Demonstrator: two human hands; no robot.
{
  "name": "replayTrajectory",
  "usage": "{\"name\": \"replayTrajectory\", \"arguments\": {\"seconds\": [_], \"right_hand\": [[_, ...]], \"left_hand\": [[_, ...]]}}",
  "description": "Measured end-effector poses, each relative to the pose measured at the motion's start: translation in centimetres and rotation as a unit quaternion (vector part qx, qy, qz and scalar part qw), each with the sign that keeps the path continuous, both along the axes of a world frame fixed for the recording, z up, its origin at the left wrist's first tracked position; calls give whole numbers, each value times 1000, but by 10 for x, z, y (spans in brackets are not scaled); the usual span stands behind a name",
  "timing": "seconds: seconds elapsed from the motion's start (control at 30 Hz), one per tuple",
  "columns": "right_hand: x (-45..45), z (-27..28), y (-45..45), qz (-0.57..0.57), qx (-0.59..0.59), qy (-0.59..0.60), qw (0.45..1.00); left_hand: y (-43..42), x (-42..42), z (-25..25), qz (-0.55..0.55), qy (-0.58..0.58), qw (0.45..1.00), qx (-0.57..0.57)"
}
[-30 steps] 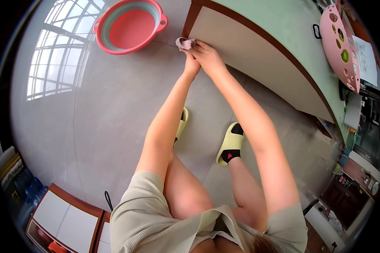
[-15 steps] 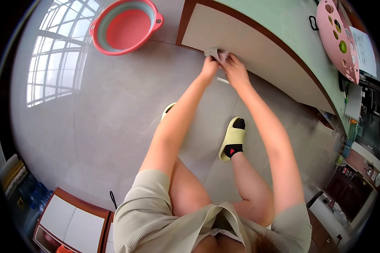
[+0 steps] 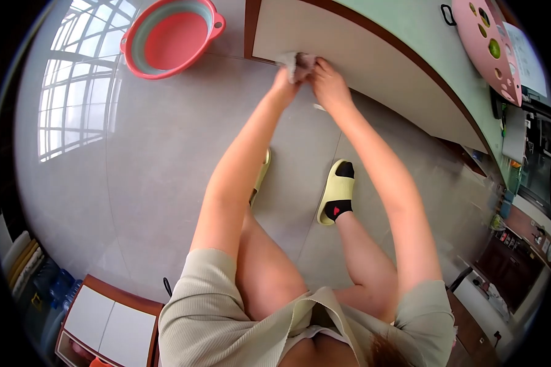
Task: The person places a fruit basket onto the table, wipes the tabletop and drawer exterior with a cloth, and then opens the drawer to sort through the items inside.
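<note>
At the upper middle of the frame, a crumpled greyish-pink cloth (image 3: 300, 67) is bunched between both hands – the left hand (image 3: 284, 87) grips it from the lower left, the right hand (image 3: 330, 84) grasps its right edge. Just behind stands a pale cabinet panel (image 3: 361, 52). A red basin (image 3: 173, 40) sits upper left; a pink perforated basket (image 3: 482, 59), upper right.

The left grip (image 3: 284, 84) and right grip (image 3: 329, 84) hold a greyish cloth (image 3: 299, 66) near the cream panel (image 3: 364, 55).
</note>
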State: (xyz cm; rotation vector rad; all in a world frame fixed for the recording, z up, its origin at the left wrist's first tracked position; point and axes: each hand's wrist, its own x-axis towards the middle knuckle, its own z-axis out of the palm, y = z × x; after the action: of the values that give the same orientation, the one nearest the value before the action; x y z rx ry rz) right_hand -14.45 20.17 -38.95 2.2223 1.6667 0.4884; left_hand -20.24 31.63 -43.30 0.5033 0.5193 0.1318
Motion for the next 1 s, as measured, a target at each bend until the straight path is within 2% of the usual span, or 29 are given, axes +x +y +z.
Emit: {"name": "replayTrajectory", "arguments": {"seconds": [0.07,0.1,0.13,0.17,0.27,0.3,0.33,0.4,0.43,0.5,0.6,0.63,0.67,0.73,0.77,0.87,0.9,0.93,0.97,1.0], "right_hand": [[2,10,-25,-13,-52,-19,998],[11,-6,-43,-25,14,40,999],[12,-1,-48,-25,9,43,999],[8,7,-52,-26,5,46,999],[-2,32,-40,-17,25,91,995],[-4,31,-32,-8,52,95,994],[-7,31,-21,1,80,99,992],[-16,41,10,17,118,149,982],[-22,46,23,22,136,151,979],[-27,55,39,46,181,122,975],[-26,66,29,-8,94,165,982],[-24,65,21,-12,110,163,980],[-21,65,10,-16,125,163,979],[-22,68,-8,-35,147,152,977],[-25,71,-16,-49,155,142,977],[-23,74,-27,-55,175,142,973],[-24,74,-24,-54,175,142,973],[-25,74,-20,-53,177,141,973],[-25,74,-13,-49,175,115,977],[-26,77,-2,-35,205,143,968]], "left_hand": [[-34,13,5,-8,-3,998,-59],[-43,18,22,-16,31,998,-52],[-47,19,42,-25,66,996,-45],[-48,19,49,-36,51,997,-45],[-45,24,25,-41,2,999,33],[-42,22,43,17,100,994,50],[-32,16,50,42,75,994,61],[-13,-9,81,91,34,995,-6],[-4,-12,82,92,25,994,54],[4,-17,85,102,1,994,34],[3,-11,91,96,-10,994,44],[-1,-10,100,85,-10,995,50],[-11,-10,110,74,-3,996,42],[-30,-4,104,67,1,996,-54],[-35,-4,99,27,-45,995,-83],[-44,-3,89,22,-83,992,-90],[-42,-10,108,49,-54,989,-130],[-42,-10,98,64,-73,982,-164],[-40,-7,88,101,-105,978,-152],[-37,-6,82,138,-136,971,-140]]}}
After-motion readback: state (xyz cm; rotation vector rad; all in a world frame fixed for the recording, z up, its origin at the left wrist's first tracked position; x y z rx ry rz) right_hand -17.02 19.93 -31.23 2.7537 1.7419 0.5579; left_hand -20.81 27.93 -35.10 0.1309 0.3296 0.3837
